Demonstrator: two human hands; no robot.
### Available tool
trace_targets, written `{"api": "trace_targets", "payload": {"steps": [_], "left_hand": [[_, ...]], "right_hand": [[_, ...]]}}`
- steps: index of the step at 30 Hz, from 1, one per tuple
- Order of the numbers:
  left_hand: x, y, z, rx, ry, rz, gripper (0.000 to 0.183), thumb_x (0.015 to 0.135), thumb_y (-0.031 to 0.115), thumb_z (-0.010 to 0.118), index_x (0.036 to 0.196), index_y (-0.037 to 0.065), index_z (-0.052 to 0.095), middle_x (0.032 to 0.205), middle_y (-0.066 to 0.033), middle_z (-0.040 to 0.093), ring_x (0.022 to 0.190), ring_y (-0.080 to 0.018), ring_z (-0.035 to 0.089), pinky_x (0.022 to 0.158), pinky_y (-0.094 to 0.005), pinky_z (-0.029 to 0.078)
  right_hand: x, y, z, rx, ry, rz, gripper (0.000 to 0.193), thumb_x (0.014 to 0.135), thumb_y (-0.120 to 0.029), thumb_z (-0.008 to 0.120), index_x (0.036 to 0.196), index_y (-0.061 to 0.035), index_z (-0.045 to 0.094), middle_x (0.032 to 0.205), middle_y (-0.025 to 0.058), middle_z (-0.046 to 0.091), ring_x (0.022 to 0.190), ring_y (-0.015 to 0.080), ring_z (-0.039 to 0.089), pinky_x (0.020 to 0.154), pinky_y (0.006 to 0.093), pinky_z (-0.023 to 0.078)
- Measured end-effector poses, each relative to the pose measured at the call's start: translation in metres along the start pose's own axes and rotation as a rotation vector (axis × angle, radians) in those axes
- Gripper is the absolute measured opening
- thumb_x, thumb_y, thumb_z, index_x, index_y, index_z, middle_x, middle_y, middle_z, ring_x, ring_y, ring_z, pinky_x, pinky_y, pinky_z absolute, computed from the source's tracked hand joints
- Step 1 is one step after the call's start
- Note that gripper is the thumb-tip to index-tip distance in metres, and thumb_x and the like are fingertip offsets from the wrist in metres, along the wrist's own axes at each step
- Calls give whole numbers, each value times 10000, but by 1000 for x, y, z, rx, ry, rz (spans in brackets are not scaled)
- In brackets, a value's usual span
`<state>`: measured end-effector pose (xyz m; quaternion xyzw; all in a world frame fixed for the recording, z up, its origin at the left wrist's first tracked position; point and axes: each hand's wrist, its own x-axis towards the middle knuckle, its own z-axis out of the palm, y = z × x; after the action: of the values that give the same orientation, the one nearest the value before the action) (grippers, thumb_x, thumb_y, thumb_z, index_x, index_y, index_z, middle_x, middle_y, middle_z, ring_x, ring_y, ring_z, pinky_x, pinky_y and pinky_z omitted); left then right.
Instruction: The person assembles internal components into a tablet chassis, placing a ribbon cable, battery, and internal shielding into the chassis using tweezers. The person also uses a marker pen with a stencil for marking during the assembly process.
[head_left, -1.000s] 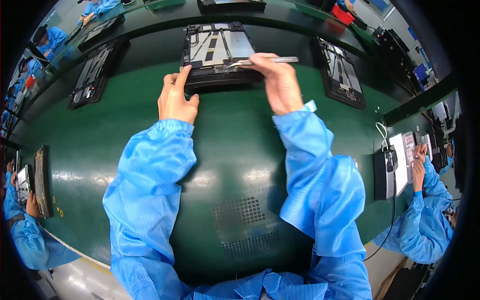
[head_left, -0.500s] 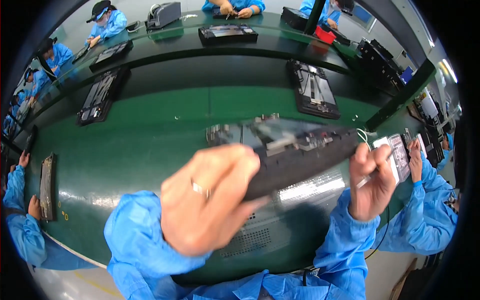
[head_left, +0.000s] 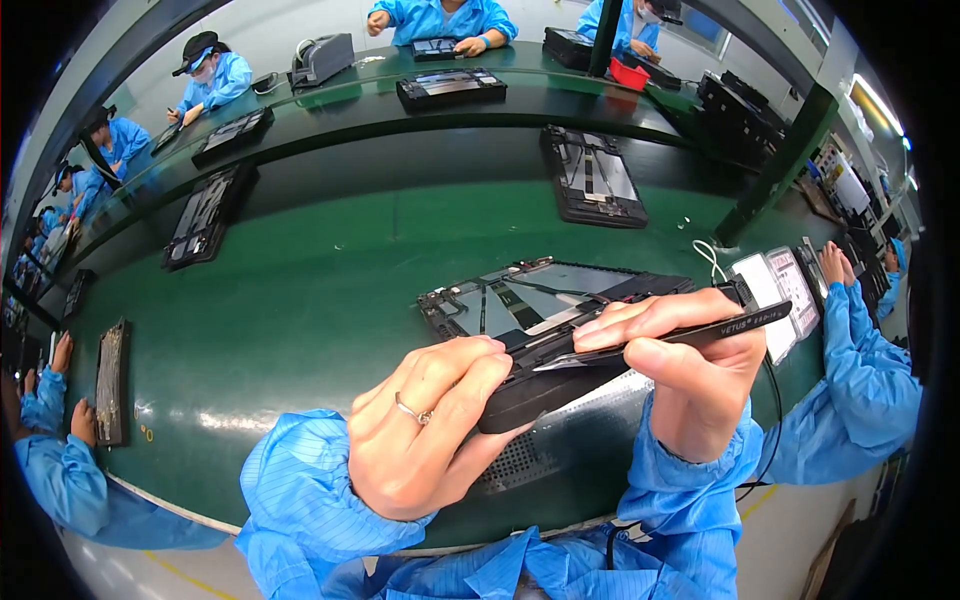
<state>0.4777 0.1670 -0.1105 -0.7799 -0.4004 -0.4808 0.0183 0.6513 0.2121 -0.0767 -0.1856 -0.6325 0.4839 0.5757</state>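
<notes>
An opened tablet-like device [head_left: 475, 312], with grey panels and dark cables inside a thick black casing or holder, is tilted up in front of me. Gripping its near left edge is my left hand [head_left: 425, 425], a ring on one finger. My right hand [head_left: 700, 375] pinches black tweezers [head_left: 750, 322] over the near right part of the device. Their silvery tip points left, down at the inner edge; whether it touches a part I cannot tell. Right-hand fingers cover that side of the device. Below lies a perforated metal plate [head_left: 520, 455], partly hidden by my left hand.
Similar opened devices stand on the green bench, one at far right [head_left: 595, 175] and one at far left [head_left: 205, 215]. Right of my hand are printed sheets [head_left: 775, 290], a white cable [head_left: 708, 258] and a green post [head_left: 780, 165]. Co-workers' hands are at both sides.
My right hand has come left from beside the device to over its near edge, bringing the tweezers onto it. The device now shows more of its inside. My left hand keeps its grip.
</notes>
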Motion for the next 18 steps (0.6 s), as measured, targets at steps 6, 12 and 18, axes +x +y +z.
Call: {"api": "trace_targets", "payload": {"steps": [6,12,18], "left_hand": [[-1,5,0,4,-30,-53,444,528,32,712,925,-6,518,911,-145,546,810,-267,565,668,-307,482],[-1,5,0,13,-19,-47,435,524,34,715,912,-11,524,899,-144,549,804,-265,566,662,-304,483],[2,4,2,-2,-11,9,409,490,12,691,857,-73,532,842,-175,529,737,-294,567,617,-317,487]], "right_hand": [[-2,-3,-3,-18,18,13,83,642,76,569,725,73,568,723,169,595,697,230,592,670,315,478],[-3,-2,-4,-5,4,4,105,637,84,573,740,81,557,732,171,593,708,239,592,681,314,475],[-4,-3,-5,-10,18,19,105,638,83,571,743,79,559,732,172,593,713,235,591,684,312,472]]}}
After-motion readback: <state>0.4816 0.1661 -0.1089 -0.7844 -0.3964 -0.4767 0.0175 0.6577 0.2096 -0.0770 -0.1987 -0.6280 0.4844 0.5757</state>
